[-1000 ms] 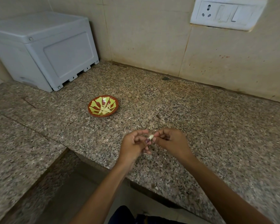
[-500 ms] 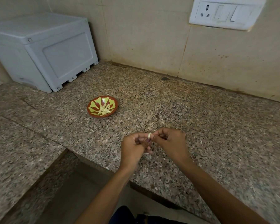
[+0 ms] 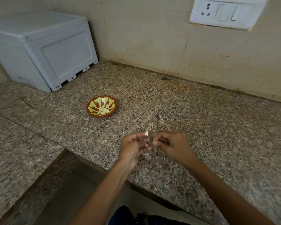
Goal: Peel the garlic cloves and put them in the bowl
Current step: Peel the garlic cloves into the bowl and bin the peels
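A grey plastic box [image 3: 44,51] sits at the counter's [image 3: 201,127] back-left corner. Nearer the middle, a red-and-yellow bowl [image 3: 101,106] holds peeled garlic cloves [image 3: 104,109]. By the front edge the left hand [image 3: 133,147] pinches a pale garlic clove [image 3: 146,133] upright between its fingertips; just beside it, the right hand [image 3: 170,146] is curled, fingers pinched together, what they grip too small to tell.

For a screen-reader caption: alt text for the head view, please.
Left hand pinches a garlic clove; right hand is curled beside it. A red-and-yellow bowl holding peeled cloves sits beyond on the granite counter.
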